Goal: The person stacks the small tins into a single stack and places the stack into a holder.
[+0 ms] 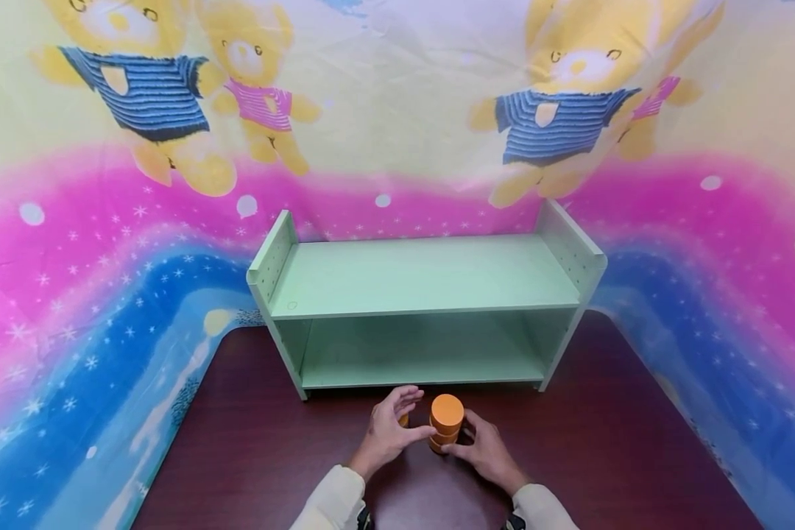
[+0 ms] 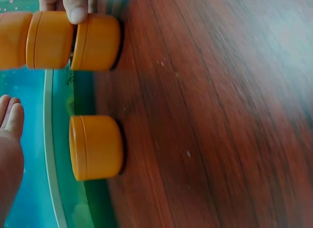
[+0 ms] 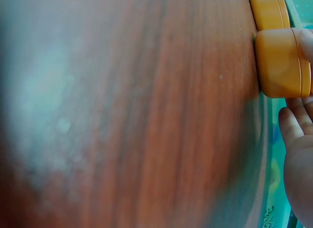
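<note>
Several round orange lidded jars stand on the table. Three form a stack [image 1: 447, 414], and a single jar [image 2: 98, 147] stands apart to its left, mostly hidden behind my left hand in the head view. My right hand [image 1: 490, 447] pinches the stack low down, thumb in front and fingers behind. Its thumb lies near the seam above the bottom jar [image 3: 279, 64], where a narrow dark gap shows in the left wrist view. My left hand [image 1: 389, 434] is held beside the stack with fingers extended and thumb toward it; whether the thumb touches cannot be told.
A pale green two-tier shelf [image 1: 424, 276] stands behind the jars at the back of the dark red wood-grain table [image 1: 258, 456]. A bear-printed cloth [image 1: 384, 147] hangs behind and along both sides.
</note>
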The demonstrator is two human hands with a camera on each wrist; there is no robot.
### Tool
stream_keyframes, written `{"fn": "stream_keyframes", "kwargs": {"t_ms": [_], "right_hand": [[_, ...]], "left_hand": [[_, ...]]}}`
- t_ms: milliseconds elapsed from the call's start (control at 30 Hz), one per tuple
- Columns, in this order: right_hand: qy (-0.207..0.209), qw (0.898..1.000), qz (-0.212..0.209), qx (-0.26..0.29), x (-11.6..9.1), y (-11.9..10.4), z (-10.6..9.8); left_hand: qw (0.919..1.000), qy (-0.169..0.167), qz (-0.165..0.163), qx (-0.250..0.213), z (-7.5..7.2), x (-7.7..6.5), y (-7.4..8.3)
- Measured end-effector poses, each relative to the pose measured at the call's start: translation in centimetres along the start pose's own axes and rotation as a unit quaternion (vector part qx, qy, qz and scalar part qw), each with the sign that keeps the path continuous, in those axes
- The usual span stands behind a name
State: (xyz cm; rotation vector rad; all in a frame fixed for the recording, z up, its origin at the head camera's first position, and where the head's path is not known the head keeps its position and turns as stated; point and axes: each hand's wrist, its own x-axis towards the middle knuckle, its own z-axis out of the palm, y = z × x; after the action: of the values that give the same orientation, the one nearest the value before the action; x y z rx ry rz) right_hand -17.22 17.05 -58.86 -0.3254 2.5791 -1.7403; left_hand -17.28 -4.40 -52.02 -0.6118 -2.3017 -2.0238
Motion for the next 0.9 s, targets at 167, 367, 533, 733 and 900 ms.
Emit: {"fn": "stream_keyframes", "kwargs": {"t_ms": [167, 367, 533, 733, 900], "right_hand": [[-0.001, 1.000, -0.004, 0.002, 0.1, 0.7, -0.1], [-0.002, 1.000, -0.008, -0.009, 0.1, 0.7, -0.2], [-0.003, 1.000, -0.013, -0.020, 0.0, 0.8, -0.2], [-0.003, 0.999, -0.022, -0.023, 0.0, 0.9, -0.1], [0.000, 1.000, -0.009, -0.013, 0.1, 0.8, 0.0]], "left_hand": [[0.9994, 0.010, -0.008, 0.032, -0.7, -0.1, -2.5], [0.9985, 0.017, -0.006, 0.053, -1.6, -0.3, -3.9], [0.9974, 0.026, -0.003, 0.067, -2.1, -0.6, -4.3], [0.9961, 0.038, -0.003, 0.079, -2.5, -0.7, -4.5], [0.9947, 0.044, -0.006, 0.093, -2.9, -0.7, -4.8]]}}
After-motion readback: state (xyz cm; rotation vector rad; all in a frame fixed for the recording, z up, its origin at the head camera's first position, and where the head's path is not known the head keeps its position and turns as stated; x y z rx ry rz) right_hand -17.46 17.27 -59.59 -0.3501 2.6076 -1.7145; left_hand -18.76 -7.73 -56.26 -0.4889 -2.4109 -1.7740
